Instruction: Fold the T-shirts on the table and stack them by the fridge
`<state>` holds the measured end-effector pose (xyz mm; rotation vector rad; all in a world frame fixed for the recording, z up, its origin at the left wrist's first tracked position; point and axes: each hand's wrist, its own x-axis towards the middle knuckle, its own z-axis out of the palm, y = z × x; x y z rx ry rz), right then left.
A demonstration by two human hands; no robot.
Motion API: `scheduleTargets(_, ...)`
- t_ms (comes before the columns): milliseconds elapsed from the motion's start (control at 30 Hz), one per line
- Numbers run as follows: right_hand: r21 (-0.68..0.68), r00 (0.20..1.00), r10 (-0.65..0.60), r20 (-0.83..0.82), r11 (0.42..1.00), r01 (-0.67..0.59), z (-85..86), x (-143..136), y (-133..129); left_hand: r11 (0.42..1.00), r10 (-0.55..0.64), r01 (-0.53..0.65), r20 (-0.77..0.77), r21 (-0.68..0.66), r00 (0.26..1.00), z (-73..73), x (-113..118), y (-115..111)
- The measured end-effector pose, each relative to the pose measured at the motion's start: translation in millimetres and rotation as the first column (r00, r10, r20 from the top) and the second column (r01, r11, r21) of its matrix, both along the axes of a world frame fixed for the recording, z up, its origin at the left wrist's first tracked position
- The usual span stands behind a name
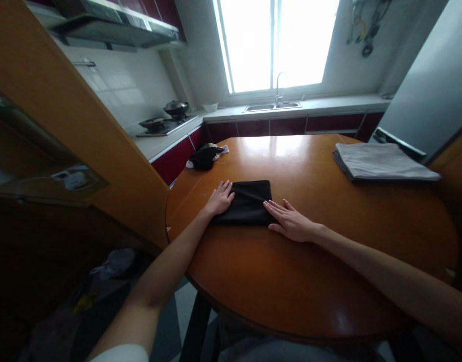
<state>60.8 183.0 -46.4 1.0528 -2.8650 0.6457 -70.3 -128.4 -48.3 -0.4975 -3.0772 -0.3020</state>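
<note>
A black cloth, folded into a flat rectangle, lies on the wooden table. My left hand rests palm down over the cloth's left edge, its fingers spread. On the opposite side, my right hand touches the right edge with its fingertips, fingers stretched out and thumb apart. Neither hand grips the cloth. Part of the cloth's left side is hidden under my left hand.
A crumpled black and white cloth pile sits at the table's far left. Folded grey cloths lie at the far right. Beyond the table are a stove with pans and a sink. A wooden cabinet stands left.
</note>
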Motion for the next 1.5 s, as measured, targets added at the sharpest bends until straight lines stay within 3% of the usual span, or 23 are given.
scheduleTargets(233,-0.032,0.999,0.029,-0.031,0.999,-0.030,2.9,5.2,0.1,1.000,0.001,-0.001,0.002,-0.002,1.000,-0.3,-1.0,-0.1)
scheduleTargets(400,-0.115,0.972,-0.228,-0.063,0.969,0.220,12.7,-32.0,-22.7,1.000,-0.006,0.005,0.028,0.003,1.000,2.3,0.9,0.4)
scheduleTargets(467,-0.115,0.936,-0.349,-0.053,0.933,0.342,19.7,-56.6,-39.9,1.000,-0.004,0.004,0.027,0.008,1.000,2.3,0.9,0.2)
scheduleTargets(533,-0.079,0.918,-0.395,-0.031,0.917,0.391,25.6,-79.3,-60.2,1.000,-0.002,0.001,0.025,0.015,1.000,1.8,0.6,-0.3)
scheduleTargets(667,0.027,0.964,-0.265,-0.036,0.964,0.266,25.0,-103.6,-98.2,1.000,0.000,0.000,0.029,0.019,1.000,1.8,0.7,-0.5)
scheduleTargets(767,0.123,0.972,-0.231,0.047,0.967,0.224,14.3,-106.1,-109.0,1.000,-0.007,0.007,0.029,0.011,1.000,2.9,2.0,0.3)
scheduleTargets(867,0.162,0.944,-0.319,0.085,0.939,0.303,4.1,-107.2,-97.4,0.999,-0.012,0.011,0.033,0.032,0.999,2.8,3.1,1.5)
scheduleTargets(1033,0.152,0.840,-0.521,0.155,0.852,0.500,-0.2,-117.1,-48.0,0.996,-0.010,0.005,0.049,0.094,0.999,-1.6,1.3,2.1)
scheduleTargets(1200,0.007,0.748,-0.647,0.151,0.757,0.654,9.3,-122.1,-22.0,0.959,-0.021,0.006,0.049,0.285,0.999,-0.2,-10.6,-7.2)
scheduleTargets(1267,-0.089,0.775,-0.625,0.092,0.770,0.632,13.4,-115.8,-30.2,0.908,-0.010,0.011,-0.004,0.418,1.000,2.6,-15.8,-13.7)
scheduleTargets(1333,-0.143,0.837,-0.547,0.028,0.826,0.545,14.0,-103.7,-46.2,0.869,0.004,0.025,-0.057,0.495,0.998,4.4,-18.7,-19.1)
scheduleTargets(1433,-0.135,0.925,-0.379,-0.007,0.917,0.374,7.0,-81.5,-72.1,0.870,-0.013,0.022,-0.023,0.492,1.000,3.8,-18.9,-22.2)
scheduleTargets(1500,-0.132,0.947,-0.321,0.025,0.938,0.321,1.2,-71.2,-82.0,0.852,0.013,0.002,-0.026,0.523,1.000,3.6,-18.1,-22.7)
